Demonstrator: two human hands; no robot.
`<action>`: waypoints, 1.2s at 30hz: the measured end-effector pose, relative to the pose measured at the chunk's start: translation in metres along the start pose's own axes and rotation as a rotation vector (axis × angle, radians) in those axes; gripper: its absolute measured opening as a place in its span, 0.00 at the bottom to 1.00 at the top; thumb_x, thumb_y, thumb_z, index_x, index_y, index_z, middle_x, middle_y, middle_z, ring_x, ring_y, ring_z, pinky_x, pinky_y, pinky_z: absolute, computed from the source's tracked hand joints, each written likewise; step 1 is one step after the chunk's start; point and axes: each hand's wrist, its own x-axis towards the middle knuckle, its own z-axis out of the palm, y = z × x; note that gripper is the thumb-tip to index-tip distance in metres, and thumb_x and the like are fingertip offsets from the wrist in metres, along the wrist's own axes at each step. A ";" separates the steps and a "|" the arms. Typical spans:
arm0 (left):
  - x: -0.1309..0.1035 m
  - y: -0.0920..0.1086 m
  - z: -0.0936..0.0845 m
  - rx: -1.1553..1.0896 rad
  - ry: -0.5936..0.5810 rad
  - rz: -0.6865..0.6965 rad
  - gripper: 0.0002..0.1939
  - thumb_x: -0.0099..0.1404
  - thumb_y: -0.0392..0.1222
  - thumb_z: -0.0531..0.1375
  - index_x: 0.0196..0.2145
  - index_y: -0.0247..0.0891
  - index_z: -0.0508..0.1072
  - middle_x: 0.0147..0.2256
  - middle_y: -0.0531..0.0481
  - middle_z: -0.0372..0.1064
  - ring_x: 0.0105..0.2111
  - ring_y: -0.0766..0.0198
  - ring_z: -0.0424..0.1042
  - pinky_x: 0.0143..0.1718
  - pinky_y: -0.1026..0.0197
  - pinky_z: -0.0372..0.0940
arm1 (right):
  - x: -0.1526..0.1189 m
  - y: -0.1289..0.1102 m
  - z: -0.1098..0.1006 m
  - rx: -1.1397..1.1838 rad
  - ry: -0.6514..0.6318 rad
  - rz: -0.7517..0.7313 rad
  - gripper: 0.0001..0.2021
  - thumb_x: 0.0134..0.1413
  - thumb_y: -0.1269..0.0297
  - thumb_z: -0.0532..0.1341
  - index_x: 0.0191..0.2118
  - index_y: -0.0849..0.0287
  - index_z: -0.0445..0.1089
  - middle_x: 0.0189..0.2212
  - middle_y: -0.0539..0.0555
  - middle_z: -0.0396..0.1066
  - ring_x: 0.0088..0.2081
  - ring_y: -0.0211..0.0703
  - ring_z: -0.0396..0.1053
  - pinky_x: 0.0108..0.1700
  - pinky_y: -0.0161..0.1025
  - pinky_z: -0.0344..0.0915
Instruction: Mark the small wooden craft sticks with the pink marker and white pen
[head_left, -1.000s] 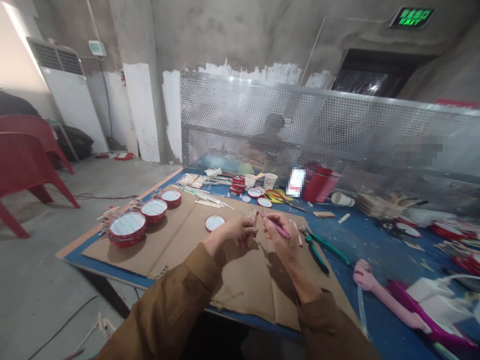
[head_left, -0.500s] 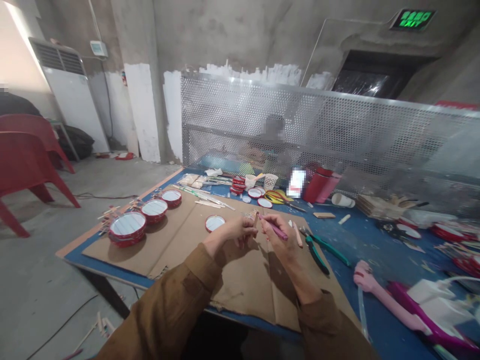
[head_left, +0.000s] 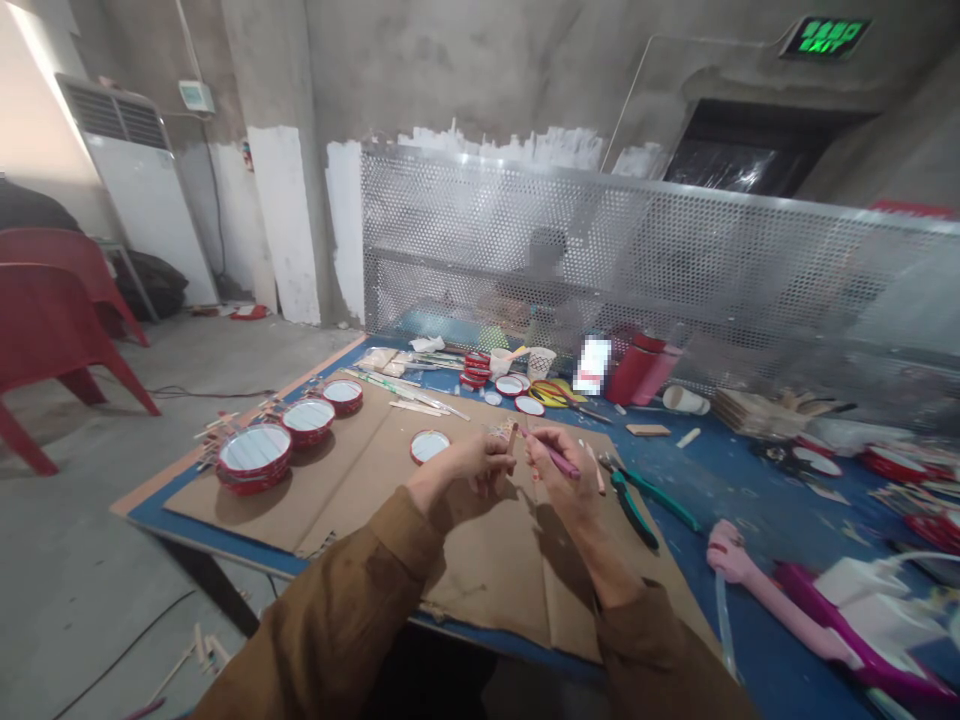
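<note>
Between its fingertips my left hand (head_left: pixel 478 464) pinches a small brown wooden stick (head_left: pixel 513 438), which stands upright. My right hand (head_left: pixel 559 472) is closed round a purple pen-like tool (head_left: pixel 561 461), its tip close to the stick's upper end. Both hands are above the brown cardboard (head_left: pixel 360 480). Behind my left hand lies a round white disc with a red rim (head_left: pixel 430 446). Pliers with green handles (head_left: pixel 637 505) rest to the right of my right hand. Three red drum-like pieces with white tops (head_left: pixel 255 452) stand in a row on the left.
Scissors (head_left: pixel 559 393), paper cups (head_left: pixel 541 362), a phone (head_left: pixel 592 364) and a red bottle (head_left: pixel 636 370) stand or lie at the back, before a perforated metal screen (head_left: pixel 465 210). A pink glue gun (head_left: pixel 780 595) lies at right. Red chairs (head_left: pixel 52 340) are at far left.
My right hand and the purple tool have shifted slightly to the right, away from the stick. My left hand has hardly moved.
</note>
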 end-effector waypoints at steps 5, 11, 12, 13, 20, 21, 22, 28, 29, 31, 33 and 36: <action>0.002 -0.002 0.000 0.001 -0.009 0.006 0.14 0.68 0.51 0.57 0.36 0.35 0.68 0.18 0.55 0.63 0.17 0.67 0.67 0.21 0.66 0.62 | 0.000 0.001 0.000 0.024 -0.004 0.027 0.15 0.54 0.50 0.60 0.35 0.57 0.72 0.26 0.53 0.74 0.29 0.45 0.71 0.32 0.41 0.67; 0.001 -0.001 -0.001 0.007 -0.009 0.009 0.15 0.69 0.51 0.56 0.37 0.35 0.68 0.19 0.56 0.64 0.16 0.68 0.66 0.21 0.66 0.62 | 0.000 -0.005 -0.001 -0.008 -0.036 -0.015 0.13 0.55 0.51 0.60 0.35 0.56 0.72 0.26 0.52 0.74 0.29 0.45 0.71 0.36 0.42 0.68; 0.000 -0.001 -0.001 0.009 -0.007 0.007 0.14 0.69 0.50 0.56 0.38 0.35 0.68 0.19 0.56 0.64 0.16 0.68 0.66 0.21 0.66 0.62 | -0.001 -0.005 -0.001 -0.010 -0.046 -0.024 0.13 0.55 0.51 0.60 0.35 0.56 0.72 0.26 0.52 0.74 0.29 0.45 0.71 0.36 0.42 0.68; -0.001 0.000 -0.001 0.010 -0.006 0.004 0.13 0.70 0.49 0.56 0.38 0.34 0.68 0.19 0.56 0.64 0.16 0.69 0.66 0.21 0.66 0.62 | -0.001 -0.006 -0.001 -0.010 -0.055 -0.028 0.13 0.55 0.51 0.59 0.35 0.56 0.72 0.26 0.52 0.74 0.29 0.45 0.71 0.35 0.42 0.68; 0.003 -0.003 -0.001 -0.002 -0.011 0.010 0.16 0.67 0.53 0.58 0.37 0.35 0.68 0.18 0.56 0.64 0.16 0.70 0.66 0.21 0.67 0.61 | -0.001 0.000 0.000 -0.012 0.007 0.016 0.14 0.56 0.51 0.60 0.35 0.58 0.72 0.26 0.53 0.74 0.28 0.44 0.71 0.31 0.39 0.66; 0.003 -0.004 -0.001 -0.001 -0.014 0.012 0.16 0.67 0.53 0.58 0.36 0.35 0.68 0.18 0.56 0.64 0.16 0.69 0.66 0.21 0.67 0.61 | -0.001 0.001 0.000 -0.003 0.014 0.015 0.14 0.56 0.51 0.60 0.35 0.58 0.72 0.26 0.53 0.74 0.28 0.43 0.71 0.31 0.39 0.66; 0.003 -0.004 -0.001 0.000 -0.014 0.012 0.16 0.67 0.53 0.58 0.36 0.35 0.68 0.18 0.56 0.64 0.16 0.69 0.66 0.21 0.67 0.62 | 0.000 0.002 0.000 0.004 0.013 0.012 0.14 0.55 0.52 0.60 0.36 0.58 0.73 0.26 0.53 0.74 0.28 0.43 0.71 0.31 0.39 0.67; 0.001 0.001 0.000 0.007 0.002 -0.016 0.13 0.68 0.49 0.57 0.38 0.34 0.69 0.19 0.54 0.65 0.16 0.68 0.66 0.20 0.66 0.62 | 0.000 -0.001 0.000 0.007 -0.032 -0.021 0.14 0.56 0.52 0.60 0.36 0.58 0.73 0.26 0.52 0.73 0.29 0.44 0.71 0.35 0.41 0.68; 0.000 0.001 0.000 0.010 0.008 -0.019 0.13 0.68 0.49 0.57 0.38 0.34 0.69 0.19 0.54 0.65 0.15 0.68 0.66 0.20 0.66 0.61 | 0.000 -0.002 0.000 0.008 -0.032 -0.017 0.14 0.56 0.52 0.60 0.35 0.58 0.73 0.26 0.53 0.73 0.30 0.45 0.71 0.35 0.41 0.68; 0.000 0.002 0.000 0.013 0.017 -0.019 0.14 0.68 0.49 0.57 0.37 0.34 0.69 0.19 0.55 0.64 0.15 0.68 0.66 0.20 0.66 0.61 | 0.000 -0.003 0.000 0.011 -0.019 0.002 0.14 0.56 0.51 0.60 0.35 0.58 0.72 0.26 0.53 0.73 0.30 0.45 0.72 0.34 0.41 0.68; 0.000 0.002 0.000 0.014 0.015 -0.021 0.13 0.68 0.49 0.57 0.37 0.34 0.69 0.18 0.55 0.64 0.15 0.68 0.66 0.20 0.66 0.61 | 0.000 -0.003 0.000 0.009 -0.002 0.016 0.15 0.55 0.51 0.59 0.35 0.58 0.72 0.26 0.53 0.73 0.30 0.46 0.72 0.34 0.41 0.67; -0.001 0.003 0.000 0.012 0.004 -0.015 0.12 0.68 0.48 0.57 0.36 0.34 0.68 0.19 0.54 0.65 0.15 0.68 0.66 0.20 0.66 0.62 | 0.000 -0.003 -0.001 -0.018 -0.017 0.010 0.14 0.55 0.51 0.59 0.36 0.57 0.73 0.26 0.53 0.74 0.30 0.46 0.72 0.35 0.42 0.67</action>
